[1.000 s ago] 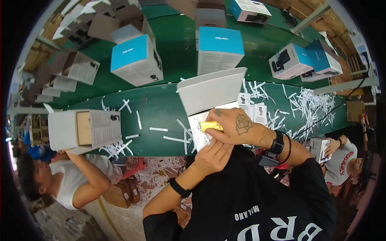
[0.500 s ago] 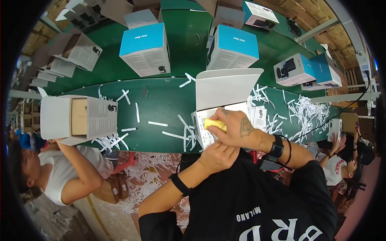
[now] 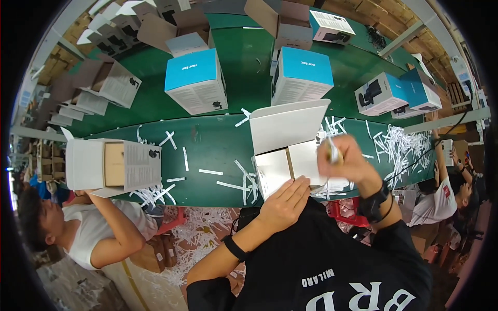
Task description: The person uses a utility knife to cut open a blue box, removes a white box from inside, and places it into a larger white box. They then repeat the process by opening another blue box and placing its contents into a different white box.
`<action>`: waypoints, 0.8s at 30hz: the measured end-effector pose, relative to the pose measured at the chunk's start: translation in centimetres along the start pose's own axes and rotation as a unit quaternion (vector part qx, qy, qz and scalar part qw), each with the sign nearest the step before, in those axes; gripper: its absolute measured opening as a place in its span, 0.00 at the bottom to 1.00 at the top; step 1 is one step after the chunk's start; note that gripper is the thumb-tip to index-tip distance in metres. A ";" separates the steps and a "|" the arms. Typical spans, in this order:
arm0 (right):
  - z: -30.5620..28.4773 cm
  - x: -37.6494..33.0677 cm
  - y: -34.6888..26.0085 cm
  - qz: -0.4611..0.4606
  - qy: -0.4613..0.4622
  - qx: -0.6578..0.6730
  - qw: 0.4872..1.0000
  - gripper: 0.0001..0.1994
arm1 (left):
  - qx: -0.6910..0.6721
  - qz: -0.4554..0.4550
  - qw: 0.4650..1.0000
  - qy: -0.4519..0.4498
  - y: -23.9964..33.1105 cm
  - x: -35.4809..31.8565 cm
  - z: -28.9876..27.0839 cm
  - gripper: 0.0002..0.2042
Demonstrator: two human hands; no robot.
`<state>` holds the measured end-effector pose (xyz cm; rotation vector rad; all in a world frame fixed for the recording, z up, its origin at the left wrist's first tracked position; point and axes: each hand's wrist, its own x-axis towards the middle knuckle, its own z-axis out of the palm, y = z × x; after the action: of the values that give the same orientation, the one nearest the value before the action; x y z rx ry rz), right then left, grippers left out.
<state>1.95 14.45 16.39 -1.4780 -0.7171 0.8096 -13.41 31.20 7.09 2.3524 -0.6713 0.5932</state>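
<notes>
I see the green surface (image 3: 223, 153) reaching beyond both hands, and on it the white box (image 3: 289, 124), lid raised, just ahead of the left hand (image 3: 282, 205), which lies flattened on its near edge with fingers extended. Beside it, the blurred right hand (image 3: 348, 159) grips a small yellow-and-white object (image 3: 333, 152).

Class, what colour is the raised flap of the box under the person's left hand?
White, slightly greyish. The flap shows best in the head view.
</notes>
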 end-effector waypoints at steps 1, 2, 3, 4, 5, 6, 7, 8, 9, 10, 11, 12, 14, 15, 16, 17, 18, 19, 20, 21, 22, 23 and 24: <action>-0.5 0.5 -0.2 0.024 0.040 -0.123 0.991 0.11 | 0.015 0.004 1.000 -0.001 0.1 0.0 0.0 0.16; -0.6 0.9 -0.4 0.050 0.079 -0.244 0.965 0.12 | 0.029 0.008 1.000 -0.003 0.1 0.1 0.0 0.17; 0.7 1.6 0.0 0.026 0.080 -0.265 0.961 0.13 | 0.040 0.015 0.999 -0.005 0.2 0.1 0.1 0.17; 2.3 2.7 0.9 0.003 0.082 -0.287 0.954 0.13 | 0.032 0.027 0.999 -0.008 0.3 0.0 0.4 0.17; 4.4 3.9 2.4 -0.047 0.083 -0.348 0.933 0.14 | 0.027 0.014 0.999 -0.027 0.1 -0.7 0.7 0.16; 6.5 4.7 3.5 -0.096 0.082 -0.407 0.905 0.15 | 0.022 0.001 0.999 -0.046 0.0 -1.3 1.1 0.16; 8.4 5.8 3.5 -0.070 0.016 -0.419 0.905 0.15 | 0.023 -0.021 0.998 -0.061 -0.1 -2.2 1.2 0.15; 9.5 6.5 3.6 -0.045 -0.053 -0.427 0.902 0.14 | 0.026 -0.027 0.997 -0.063 -0.2 -3.0 1.1 0.15; 9.2 6.3 2.2 -0.070 -0.126 -0.290 0.946 0.13 | -0.009 -0.048 0.997 -0.066 -0.2 -3.4 0.7 0.16; 8.0 5.1 1.0 -0.090 -0.191 -0.147 0.966 0.12 | -0.046 -0.065 0.994 -0.069 -0.2 -3.5 0.6 0.17; 5.2 3.2 1.1 -0.134 -0.105 -0.124 0.978 0.12 | -0.082 -0.081 0.991 -0.071 -0.2 -3.6 0.3 0.18; 1.3 0.9 1.3 -0.180 -0.014 -0.098 0.979 0.13 | -0.078 -0.078 0.991 -0.070 -0.2 -2.9 0.0 0.18; -4.1 -0.4 -1.6 -0.043 0.277 -0.159 0.947 0.13 | -0.042 -0.052 0.997 -0.045 0.3 0.0 -0.8 0.19; -7.3 0.2 -1.4 0.019 0.353 -0.191 0.916 0.15 | -0.030 -0.030 0.998 -0.036 0.7 1.2 -1.3 0.19; -9.0 0.9 -0.4 -0.012 0.388 -0.245 0.888 0.16 | -0.035 -0.013 0.998 -0.040 0.9 2.0 -1.8 0.19; -8.1 2.9 -0.6 -0.037 0.420 -0.296 0.857 0.18 | -0.083 -0.052 0.994 -0.044 0.8 2.4 -2.4 0.19; -5.7 5.0 -0.6 -0.035 0.387 -0.202 0.899 0.18 | -0.128 -0.097 0.986 -0.049 0.8 2.2 -3.0 0.18; -3.9 5.7 -0.7 -0.034 0.352 -0.105 0.929 0.17 | -0.173 -0.141 0.973 -0.056 0.5 2.1 -3.4 0.18; -3.1 5.2 -1.6 -0.008 0.231 -0.055 0.971 0.17 | -0.174 -0.139 0.973 -0.061 -0.5 1.3 -4.0 0.18; -2.8 4.0 -2.7 0.016 0.111 -0.006 0.994 0.16 | -0.268 -0.190 0.943 -0.058 -1.9 1.1 -3.9 0.17; -2.5 2.0 -2.7 -0.028 0.073 -0.130 0.988 0.15 | -0.359 -0.240 0.900 -0.057 -2.8 1.2 -3.8 0.17; -2.4 -0.1 -2.9 -0.071 0.032 -0.253 0.964 0.15 | -0.362 -0.235 0.900 -0.061 -2.8 2.2 -3.5 0.17; -1.5 -1.6 -3.0 -0.099 0.067 -0.370 0.921 0.15 | -0.487 -0.319 0.812 0.042 -2.8 3.3 -2.8 0.16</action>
<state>2.42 12.51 19.49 -2.0630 -1.1190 0.2692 -9.84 33.94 9.70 1.3994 -0.0409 -0.0056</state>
